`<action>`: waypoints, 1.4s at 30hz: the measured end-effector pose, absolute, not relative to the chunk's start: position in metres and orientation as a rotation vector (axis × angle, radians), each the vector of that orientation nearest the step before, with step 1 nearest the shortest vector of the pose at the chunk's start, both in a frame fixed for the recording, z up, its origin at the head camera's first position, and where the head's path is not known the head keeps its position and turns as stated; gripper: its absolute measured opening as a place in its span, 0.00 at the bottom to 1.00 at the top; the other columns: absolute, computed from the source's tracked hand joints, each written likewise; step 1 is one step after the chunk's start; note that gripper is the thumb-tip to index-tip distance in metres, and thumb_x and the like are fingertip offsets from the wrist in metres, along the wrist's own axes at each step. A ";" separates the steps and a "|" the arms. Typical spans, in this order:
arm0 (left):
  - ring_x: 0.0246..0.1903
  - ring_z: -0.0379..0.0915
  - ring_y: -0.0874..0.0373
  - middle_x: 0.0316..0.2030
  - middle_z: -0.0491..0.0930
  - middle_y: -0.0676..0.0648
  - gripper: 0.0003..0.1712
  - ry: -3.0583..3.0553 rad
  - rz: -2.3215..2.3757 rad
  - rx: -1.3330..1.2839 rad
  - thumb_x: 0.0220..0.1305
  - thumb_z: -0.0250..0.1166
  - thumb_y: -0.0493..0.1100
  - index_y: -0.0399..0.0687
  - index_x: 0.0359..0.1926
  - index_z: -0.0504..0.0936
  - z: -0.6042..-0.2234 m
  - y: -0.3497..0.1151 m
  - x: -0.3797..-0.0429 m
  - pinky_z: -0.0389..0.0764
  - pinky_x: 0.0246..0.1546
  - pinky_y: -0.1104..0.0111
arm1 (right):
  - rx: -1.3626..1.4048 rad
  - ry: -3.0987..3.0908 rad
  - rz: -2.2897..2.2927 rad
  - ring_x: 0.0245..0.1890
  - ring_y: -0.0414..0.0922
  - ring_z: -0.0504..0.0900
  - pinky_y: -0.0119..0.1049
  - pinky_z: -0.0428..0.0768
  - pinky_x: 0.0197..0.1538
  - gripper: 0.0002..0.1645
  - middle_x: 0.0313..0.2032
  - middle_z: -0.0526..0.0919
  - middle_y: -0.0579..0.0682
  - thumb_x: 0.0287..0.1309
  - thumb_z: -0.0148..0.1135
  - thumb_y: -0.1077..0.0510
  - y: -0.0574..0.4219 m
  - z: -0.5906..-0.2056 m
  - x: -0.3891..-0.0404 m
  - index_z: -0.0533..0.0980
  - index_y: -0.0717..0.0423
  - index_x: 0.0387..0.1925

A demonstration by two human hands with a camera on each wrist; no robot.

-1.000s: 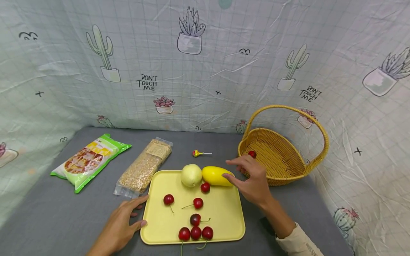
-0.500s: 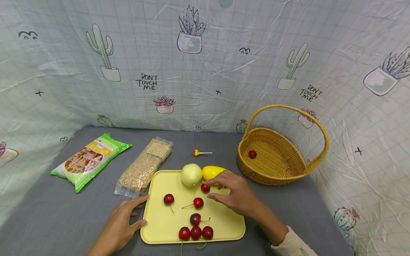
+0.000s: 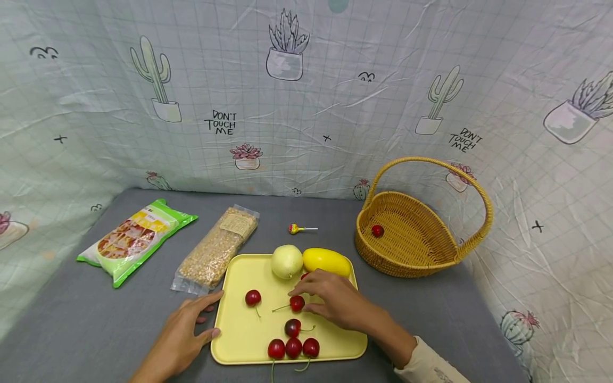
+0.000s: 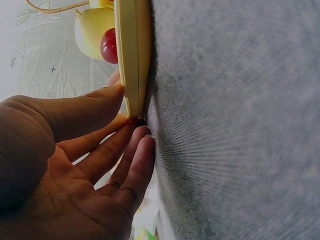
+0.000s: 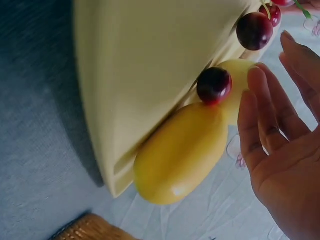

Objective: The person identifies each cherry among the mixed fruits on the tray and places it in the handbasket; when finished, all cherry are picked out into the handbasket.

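Note:
My right hand (image 3: 337, 300) hovers over the yellow tray (image 3: 249, 340), thumb and fingers spread on either side of a red cherry (image 3: 297, 304) with a stem. In the right wrist view a gap shows between the fingertips. My left hand (image 3: 179, 335) rests against the tray's left rim, its thumb (image 4: 95, 107) and fingertips touching the edge. More cherries lie on the tray: one (image 3: 253, 298) at left, several along the front. Another (image 5: 214, 85) is partly hidden by my right hand in the head view. A pale green round fruit (image 3: 287, 261) and a yellow oblong fruit (image 3: 328, 261) sit at the back.
A wicker basket (image 3: 412, 268) with a tall handle stands right of the tray, one cherry (image 3: 377, 231) inside. Behind the tray lies a lollipop (image 3: 294, 229). To the left are a clear bag of grains (image 3: 215, 252) and a green-edged food packet (image 3: 136, 239).
My right hand has moved left and toward me, from beside the basket, past the yellow fruit, to the stemmed cherry mid-tray. The left hand stays at the rim.

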State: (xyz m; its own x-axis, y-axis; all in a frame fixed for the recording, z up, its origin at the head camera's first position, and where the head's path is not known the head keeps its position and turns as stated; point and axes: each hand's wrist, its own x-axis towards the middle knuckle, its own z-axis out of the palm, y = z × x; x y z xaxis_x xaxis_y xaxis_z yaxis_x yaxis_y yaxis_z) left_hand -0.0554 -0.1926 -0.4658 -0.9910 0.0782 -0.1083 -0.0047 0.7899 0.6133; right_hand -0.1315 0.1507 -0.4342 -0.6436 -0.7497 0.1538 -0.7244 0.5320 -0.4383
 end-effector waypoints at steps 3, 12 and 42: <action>0.51 0.81 0.55 0.57 0.83 0.47 0.46 2.853 0.982 0.072 0.54 0.83 0.38 0.53 0.74 0.77 -0.466 -0.193 -0.055 0.87 0.46 0.65 | -1.355 2.719 -0.625 0.54 0.39 0.84 0.31 0.85 0.55 0.19 0.53 0.88 0.39 0.63 0.77 0.55 0.146 -0.436 -0.132 0.88 0.41 0.55; 0.51 0.80 0.56 0.57 0.84 0.47 0.45 2.858 0.992 0.084 0.54 0.83 0.38 0.52 0.73 0.77 -0.467 -0.194 -0.055 0.87 0.46 0.65 | -1.410 2.781 -0.434 0.49 0.35 0.82 0.26 0.82 0.51 0.16 0.48 0.88 0.36 0.60 0.79 0.56 0.138 -0.440 -0.130 0.90 0.38 0.49; 0.52 0.81 0.54 0.57 0.83 0.46 0.45 2.867 1.011 0.107 0.55 0.83 0.37 0.51 0.73 0.77 -0.466 -0.194 -0.053 0.87 0.46 0.66 | -1.379 2.905 -0.686 0.43 0.37 0.80 0.29 0.82 0.43 0.20 0.43 0.85 0.39 0.55 0.84 0.52 0.159 -0.432 -0.128 0.87 0.40 0.49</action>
